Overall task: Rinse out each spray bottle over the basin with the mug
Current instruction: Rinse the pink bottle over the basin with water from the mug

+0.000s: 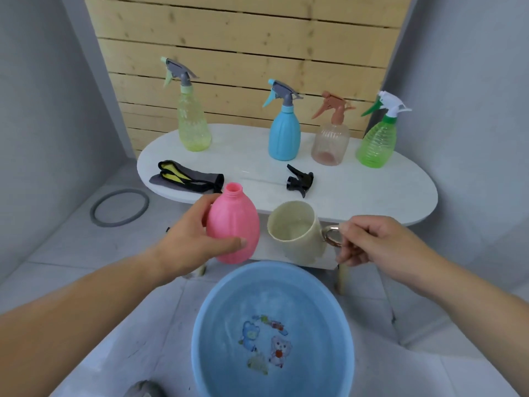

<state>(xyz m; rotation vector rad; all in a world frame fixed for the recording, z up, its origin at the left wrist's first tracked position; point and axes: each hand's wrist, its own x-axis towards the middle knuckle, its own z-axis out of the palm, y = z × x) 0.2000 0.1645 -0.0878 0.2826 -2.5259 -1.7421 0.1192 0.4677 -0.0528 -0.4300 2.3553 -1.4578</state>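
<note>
The left hand [186,242] has its fingers wrapped round the uncapped pink bottle [233,227]; the right hand [369,243] pinches the cream mug [297,229] by its handle. Both hang just past the far rim of the blue basin [272,330] on the tiled floor. Beyond, the white worktop [357,190] carries four capped spray bottles, a black trigger head [300,180] and folded cloth near its front edge.

pink bottle [233,229]: matt plastic; mug [296,229]: cream, matt; basin [272,328]: glossy blue plastic; wall [243,53]: bare wood
</note>
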